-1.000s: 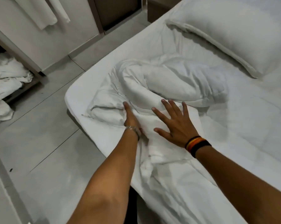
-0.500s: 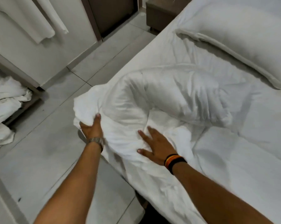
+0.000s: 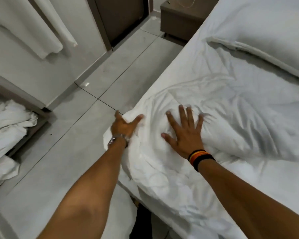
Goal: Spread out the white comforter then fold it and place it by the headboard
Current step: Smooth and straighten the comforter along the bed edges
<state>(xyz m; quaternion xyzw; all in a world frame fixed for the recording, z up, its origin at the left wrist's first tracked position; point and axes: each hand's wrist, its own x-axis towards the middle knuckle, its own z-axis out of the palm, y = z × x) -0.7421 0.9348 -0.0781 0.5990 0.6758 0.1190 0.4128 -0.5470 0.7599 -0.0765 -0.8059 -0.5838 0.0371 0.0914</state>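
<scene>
The white comforter (image 3: 231, 121) lies crumpled over the near left part of the bed (image 3: 193, 54), with a fold hanging over the bed's edge. My left hand (image 3: 123, 126) grips that bunched edge at the bed's side, thumb on top and fingers around the fabric. My right hand (image 3: 184, 133) lies flat on the comforter just to the right, fingers spread and pressing down. A white pillow (image 3: 265, 26) rests at the head end, far right. The headboard itself is out of view.
A brown nightstand (image 3: 178, 16) stands beside the bed's head. Grey tiled floor (image 3: 67, 144) runs along the left. A pile of white linen (image 3: 5, 131) sits on a low shelf at far left. White cloth (image 3: 47, 26) hangs on the wall above.
The rolled hump of comforter has been pushed flatter and toward the pillow. My left hand shifted along the edge and kept its grip; my right hand moved up and spread flat.
</scene>
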